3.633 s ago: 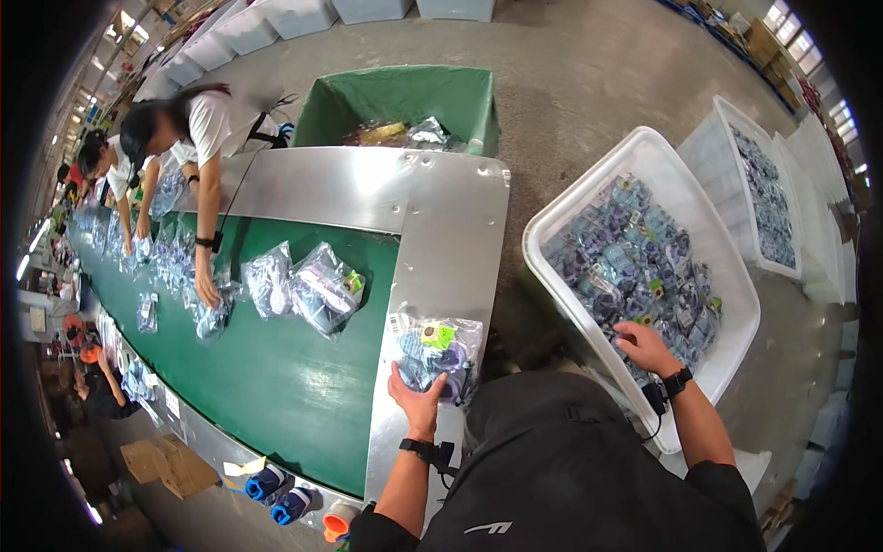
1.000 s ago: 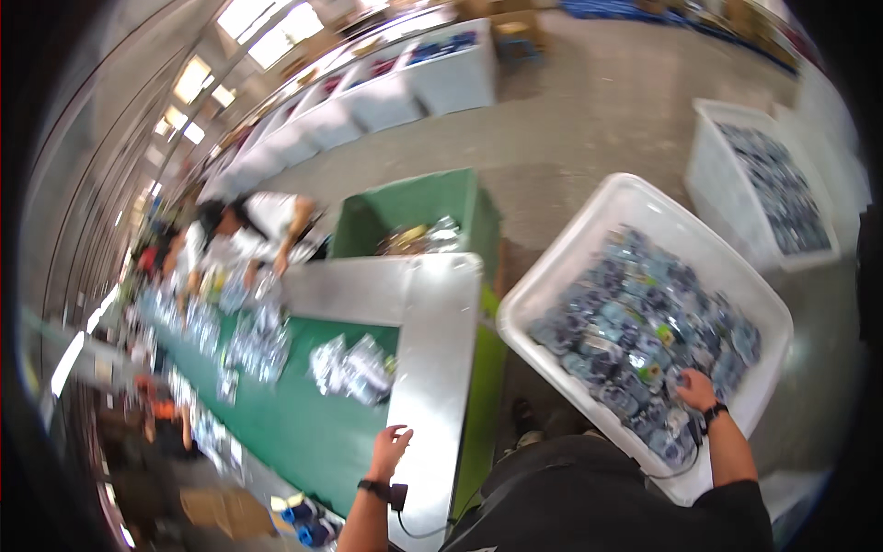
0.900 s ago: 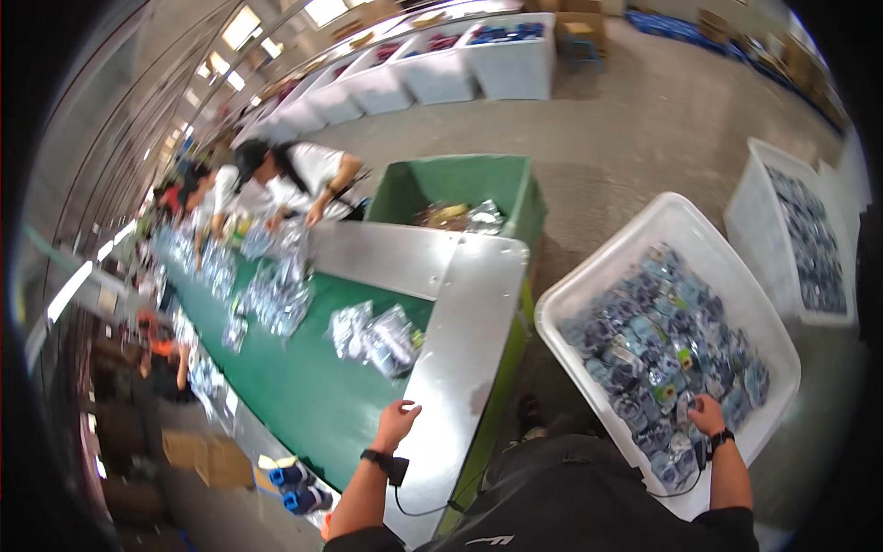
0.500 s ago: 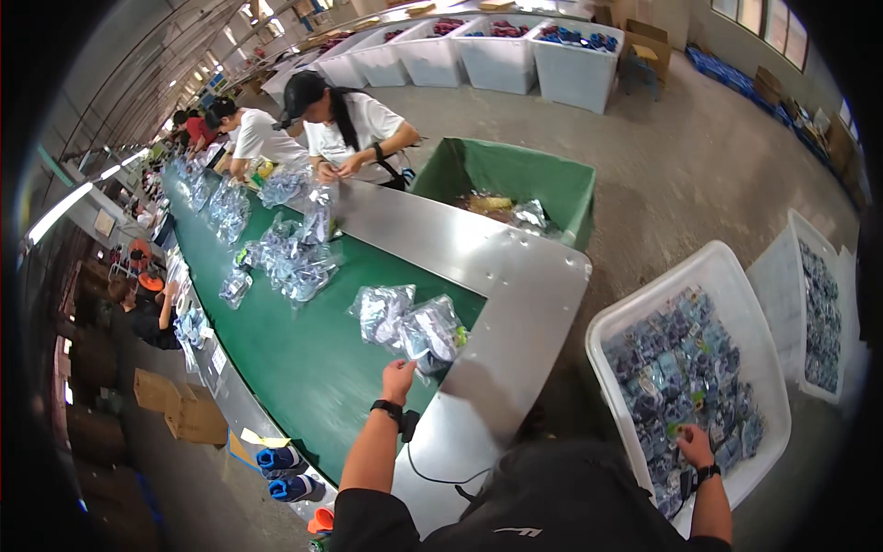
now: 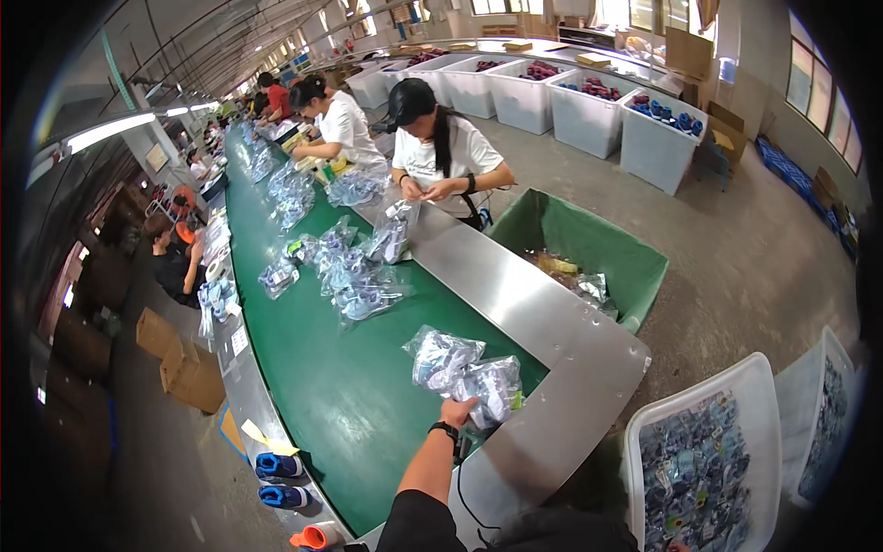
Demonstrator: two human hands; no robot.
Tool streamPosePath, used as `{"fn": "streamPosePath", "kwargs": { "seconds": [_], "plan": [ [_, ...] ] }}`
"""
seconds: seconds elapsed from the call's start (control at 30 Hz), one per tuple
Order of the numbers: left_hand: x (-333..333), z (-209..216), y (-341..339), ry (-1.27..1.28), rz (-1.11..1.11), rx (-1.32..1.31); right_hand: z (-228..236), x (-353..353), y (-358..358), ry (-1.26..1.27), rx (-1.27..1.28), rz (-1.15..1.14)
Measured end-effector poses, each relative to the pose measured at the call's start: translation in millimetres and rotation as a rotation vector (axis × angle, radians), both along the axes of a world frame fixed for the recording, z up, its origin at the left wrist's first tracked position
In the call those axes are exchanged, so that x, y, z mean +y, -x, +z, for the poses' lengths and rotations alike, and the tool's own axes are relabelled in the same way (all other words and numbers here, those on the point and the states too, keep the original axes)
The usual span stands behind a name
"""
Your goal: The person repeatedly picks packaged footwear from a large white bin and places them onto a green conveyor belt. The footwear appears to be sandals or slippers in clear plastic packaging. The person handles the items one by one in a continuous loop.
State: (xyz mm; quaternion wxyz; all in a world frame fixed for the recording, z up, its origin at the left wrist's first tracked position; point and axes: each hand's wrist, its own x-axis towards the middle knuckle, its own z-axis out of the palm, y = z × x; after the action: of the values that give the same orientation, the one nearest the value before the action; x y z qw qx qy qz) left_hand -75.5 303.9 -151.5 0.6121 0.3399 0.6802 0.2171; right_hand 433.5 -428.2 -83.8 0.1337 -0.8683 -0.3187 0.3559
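My left hand (image 5: 457, 411) reaches over the end of the green conveyor belt (image 5: 368, 405), closed on the near edge of a clear bag of pale grey-blue shoes (image 5: 495, 382). Another bagged pair of shoes (image 5: 441, 357) lies against it on the left. Of my right hand only a sliver of fingers (image 5: 678, 546) shows at the lower edge, by the white bin (image 5: 635, 460) filled with bagged shoes; what those fingers do is hidden.
More bagged shoes (image 5: 354, 276) lie farther up the belt. A metal ledge (image 5: 515, 285) borders it, with a green cart (image 5: 635, 248) beyond. Across the belt a person (image 5: 441, 156) works with both hands. Blue shoes (image 5: 280, 467) and an orange cup (image 5: 317, 535) sit at left.
The view has swung so that the scene sits lower and farther right. My left hand has moved from beside the bag's corner onto the bag. My right hand has nearly left the view.
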Motion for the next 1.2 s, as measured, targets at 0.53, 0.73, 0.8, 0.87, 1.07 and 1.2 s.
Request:
{"fn": "streamPosePath", "kwargs": {
  "seconds": [0.53,0.73,0.8,0.87,1.07,1.2],
  "plan": [
    [-182.1,53.0,-18.5,-0.472,-0.097,0.055,-42.5,83.3,-9.9,0.086,-0.049,0.131],
    [-186.8,43.0,-52.4,-0.608,-0.151,0.2,-30.7,120.4,-5.2,-0.14,0.066,0.072],
    [-179.6,37.5,-67.8,-0.634,-0.023,0.147,-10.5,145.8,9.0,-0.275,0.029,0.103],
    [-170.8,36.0,-75.1,-0.532,0.117,0.043,19.2,168.4,23.7,-0.401,0.035,0.138],
    [-186.5,89.4,-97.0,-0.072,0.131,-0.401,101.8,224.9,52.5,-0.428,0.173,0.009],
    [-215.2,147.3,-141.4,0.054,0.003,-0.434,157.0,250.2,72.2,-0.559,0.013,0.155]
  ]
}}
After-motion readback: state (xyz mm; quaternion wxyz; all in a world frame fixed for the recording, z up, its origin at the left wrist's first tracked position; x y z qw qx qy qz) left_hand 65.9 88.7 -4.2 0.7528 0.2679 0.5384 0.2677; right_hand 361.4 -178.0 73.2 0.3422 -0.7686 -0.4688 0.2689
